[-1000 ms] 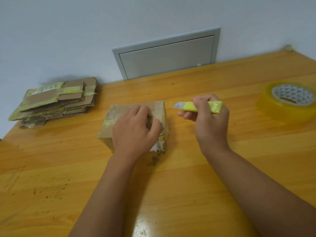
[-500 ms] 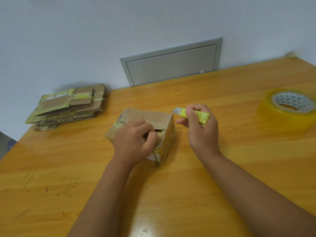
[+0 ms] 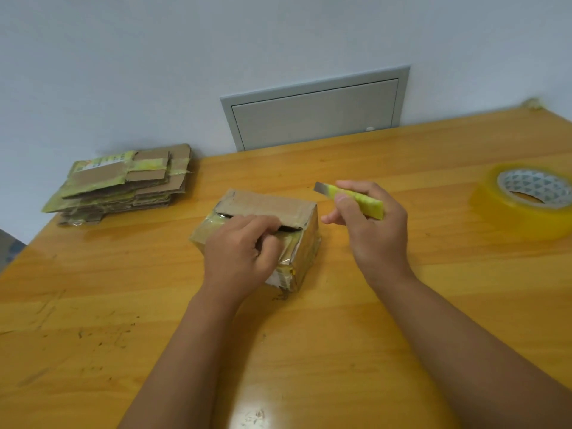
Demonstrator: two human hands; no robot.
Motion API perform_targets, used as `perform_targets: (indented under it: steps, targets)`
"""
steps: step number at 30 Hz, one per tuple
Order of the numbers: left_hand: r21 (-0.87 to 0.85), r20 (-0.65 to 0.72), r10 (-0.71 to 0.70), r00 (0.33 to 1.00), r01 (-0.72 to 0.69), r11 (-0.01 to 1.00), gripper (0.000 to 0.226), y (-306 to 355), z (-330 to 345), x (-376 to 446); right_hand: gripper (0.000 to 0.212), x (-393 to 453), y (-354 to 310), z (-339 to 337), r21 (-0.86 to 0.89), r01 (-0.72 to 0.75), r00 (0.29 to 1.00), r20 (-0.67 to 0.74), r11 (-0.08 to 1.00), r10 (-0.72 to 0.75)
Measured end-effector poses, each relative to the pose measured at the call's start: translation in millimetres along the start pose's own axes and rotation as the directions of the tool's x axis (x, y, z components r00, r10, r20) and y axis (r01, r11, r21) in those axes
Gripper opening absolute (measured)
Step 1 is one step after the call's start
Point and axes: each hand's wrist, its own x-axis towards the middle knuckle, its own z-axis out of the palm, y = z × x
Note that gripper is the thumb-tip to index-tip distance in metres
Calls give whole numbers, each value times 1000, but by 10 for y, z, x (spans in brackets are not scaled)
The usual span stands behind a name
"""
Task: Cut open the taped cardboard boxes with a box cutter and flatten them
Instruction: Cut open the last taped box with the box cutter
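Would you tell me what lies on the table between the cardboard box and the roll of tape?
In the head view, the right hand holding the box cutter; otherwise bare table.

The left hand point(image 3: 240, 258) has pried the box point(image 3: 291, 212) flap open wider.

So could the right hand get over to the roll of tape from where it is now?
Probably yes. Only bare table shows between the right hand and the tape roll, but its fingers grip the box cutter, which it would likely need to put down first.
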Motion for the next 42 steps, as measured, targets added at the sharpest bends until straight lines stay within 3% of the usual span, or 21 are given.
perform_targets:
  steps: [5, 12, 42]
  targets:
    - [-47, -49, 8, 999, -10, 999, 29, 9, 17, -41, 7, 23, -41, -16, 18, -1, 999, 40, 1000, 0]
    - [-32, -50, 51, 997, -53, 998, 35, 7, 16, -32, 17, 12, -35, -50, -17, -2, 988, 153, 1000, 4]
    - [-16, -100, 19, 995, -20, 1000, 34, -33, 67, -49, 7, 25, -28, -45, -43, -30, 961, 275, 999, 41]
